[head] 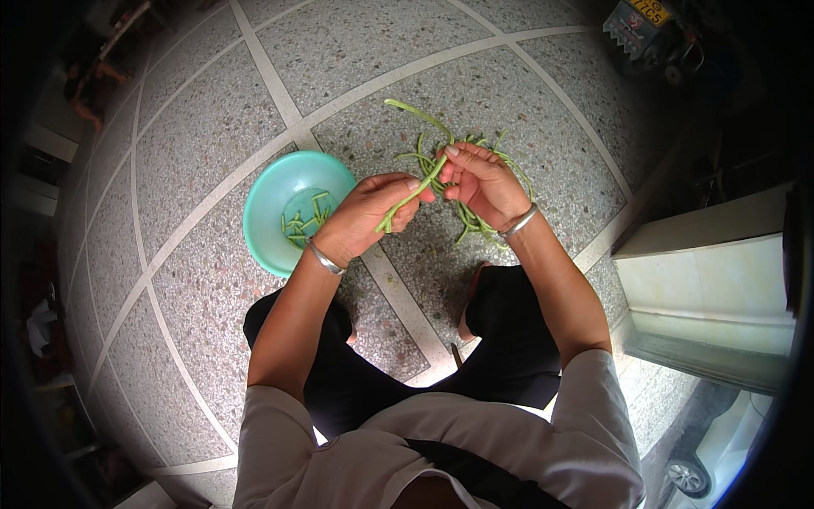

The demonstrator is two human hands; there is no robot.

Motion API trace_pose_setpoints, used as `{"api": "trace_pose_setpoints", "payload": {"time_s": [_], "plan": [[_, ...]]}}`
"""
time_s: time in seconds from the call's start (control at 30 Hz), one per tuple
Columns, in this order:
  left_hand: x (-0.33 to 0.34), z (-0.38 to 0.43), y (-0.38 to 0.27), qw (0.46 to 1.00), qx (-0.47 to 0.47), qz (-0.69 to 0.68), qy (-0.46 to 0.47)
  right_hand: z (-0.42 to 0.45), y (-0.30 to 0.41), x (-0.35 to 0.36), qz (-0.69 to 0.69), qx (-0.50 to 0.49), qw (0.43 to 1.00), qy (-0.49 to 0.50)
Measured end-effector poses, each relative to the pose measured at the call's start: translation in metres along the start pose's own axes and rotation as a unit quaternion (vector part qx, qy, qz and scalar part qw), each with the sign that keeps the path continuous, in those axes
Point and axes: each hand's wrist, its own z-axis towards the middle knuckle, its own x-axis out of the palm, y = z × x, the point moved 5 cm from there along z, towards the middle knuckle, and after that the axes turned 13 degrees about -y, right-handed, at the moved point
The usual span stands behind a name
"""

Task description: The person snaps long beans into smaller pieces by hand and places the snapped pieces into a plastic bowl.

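Note:
A long green bean is stretched between my two hands above the floor. My left hand is closed on its lower part, with the end of the bean hanging below the fingers. Thumb and fingers of my right hand pinch the bean higher up, and its pale-tipped end curves away to the upper left. Under and behind my right hand lies a pile of long green beans on the floor, partly hidden. A light green plastic basin stands left of my left hand, with several short bean pieces in it.
The speckled terrazzo floor has pale dividing strips. A person is at the far upper left. A vehicle with a yellow plate stands at the upper right. At the right are a tiled ledge and a white car.

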Motion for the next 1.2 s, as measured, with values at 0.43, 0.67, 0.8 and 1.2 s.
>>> {"api": "trace_pose_setpoints", "payload": {"time_s": [0.43,0.67,0.8,1.2], "plan": [[-0.022,0.018,0.014,0.958,0.103,-0.065,-0.261,-0.005,-0.005,0.006,-0.127,-0.176,0.972,-0.091],[-0.063,0.020,0.015,0.896,0.095,-0.199,-0.386,-0.016,-0.004,0.015,-0.067,-0.197,0.975,-0.074],[-0.041,0.018,0.008,0.962,0.001,-0.195,-0.192,-0.012,-0.001,0.014,-0.006,-0.108,0.994,-0.033],[-0.004,0.002,-0.004,0.998,0.003,0.026,-0.058,-0.006,-0.005,0.007,-0.094,-0.099,0.990,-0.040]]}}
